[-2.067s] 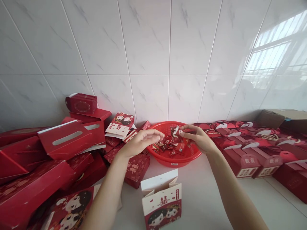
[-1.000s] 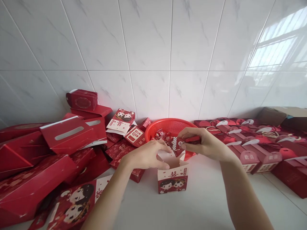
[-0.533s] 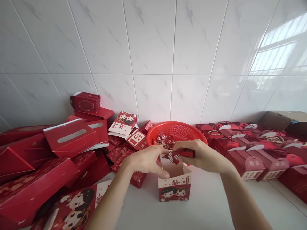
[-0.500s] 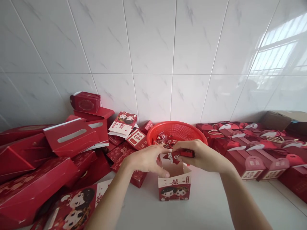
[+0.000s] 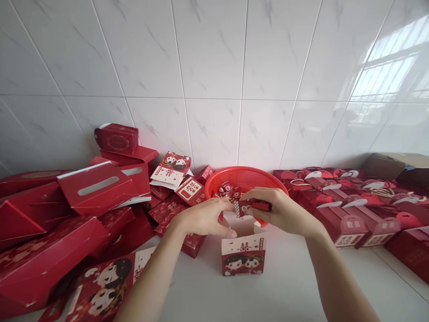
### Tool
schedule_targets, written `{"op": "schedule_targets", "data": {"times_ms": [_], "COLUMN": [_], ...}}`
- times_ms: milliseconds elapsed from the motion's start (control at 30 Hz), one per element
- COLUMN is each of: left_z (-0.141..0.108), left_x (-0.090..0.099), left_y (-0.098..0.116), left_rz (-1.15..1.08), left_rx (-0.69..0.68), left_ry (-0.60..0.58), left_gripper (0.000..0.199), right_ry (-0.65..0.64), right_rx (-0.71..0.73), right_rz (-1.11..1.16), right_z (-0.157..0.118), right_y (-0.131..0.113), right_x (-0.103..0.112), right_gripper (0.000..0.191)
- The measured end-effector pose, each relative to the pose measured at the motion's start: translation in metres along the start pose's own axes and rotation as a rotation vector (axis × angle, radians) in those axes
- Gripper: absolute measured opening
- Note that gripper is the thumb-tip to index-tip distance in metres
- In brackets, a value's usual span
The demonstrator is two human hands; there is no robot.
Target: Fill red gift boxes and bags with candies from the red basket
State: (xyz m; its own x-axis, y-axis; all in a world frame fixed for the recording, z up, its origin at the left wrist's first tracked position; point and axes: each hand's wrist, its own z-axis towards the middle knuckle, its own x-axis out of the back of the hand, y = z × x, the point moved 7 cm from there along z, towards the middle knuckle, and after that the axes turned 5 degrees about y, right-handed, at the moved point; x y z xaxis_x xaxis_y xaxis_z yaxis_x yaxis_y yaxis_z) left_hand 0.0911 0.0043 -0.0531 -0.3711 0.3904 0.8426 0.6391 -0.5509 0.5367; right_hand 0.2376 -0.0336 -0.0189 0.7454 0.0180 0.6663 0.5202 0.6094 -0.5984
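Indoors, red boxes are lying heaped at the left of the tabletop, reaching toward its far edge beneath a tiled wall. Your left hand is curving, half open, around the left side of an open box, thumb resting at the near rim, fingers reaching toward the back flap. The box is standing upright with its mouth facing up, lying just left of and below your right hand. A dotted red packet is jutting leftward from that hand's pinched fingers, above the back of the mouth; a second red piece is showing within your grip. Behind, a red basket is holding wrapped pieces. Rightward, closed handled boxes are standing in rows, with a cardboard box sitting near the tabletop's far edge.
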Motion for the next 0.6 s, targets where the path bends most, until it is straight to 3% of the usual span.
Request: {"op": "schedule_targets", "data": {"times_ms": [133, 233, 333, 500, 600], "left_z": [-0.001, -0.003, -0.003, -0.004, -0.006], "left_x": [0.010, 0.017, 0.022, 0.036, 0.041], "left_y": [0.013, 0.021, 0.020, 0.015, 0.013], "left_rz": [-0.089, -0.253, -0.314, -0.281, -0.330], "left_rx": [-0.143, -0.249, -0.239, -0.184, -0.174], "left_ry": [0.110, 0.213, 0.302, 0.512, 0.573], "left_gripper": [0.022, 0.024, 0.029, 0.035, 0.035], "right_ry": [0.015, 0.003, 0.012, 0.219, 0.332], "right_rx": [-0.048, -0.061, -0.052, -0.088, -0.159], "right_rz": [0.056, 0.118, 0.173, 0.144, 0.214], "right_z": [0.000, 0.000, 0.001, 0.001, -0.001], "right_y": [0.002, 0.002, 0.002, 0.013, 0.021], "right_x": [0.001, 0.001, 0.005, 0.028, 0.037], "right_gripper": [0.020, 0.022, 0.024, 0.021, 0.019]}}
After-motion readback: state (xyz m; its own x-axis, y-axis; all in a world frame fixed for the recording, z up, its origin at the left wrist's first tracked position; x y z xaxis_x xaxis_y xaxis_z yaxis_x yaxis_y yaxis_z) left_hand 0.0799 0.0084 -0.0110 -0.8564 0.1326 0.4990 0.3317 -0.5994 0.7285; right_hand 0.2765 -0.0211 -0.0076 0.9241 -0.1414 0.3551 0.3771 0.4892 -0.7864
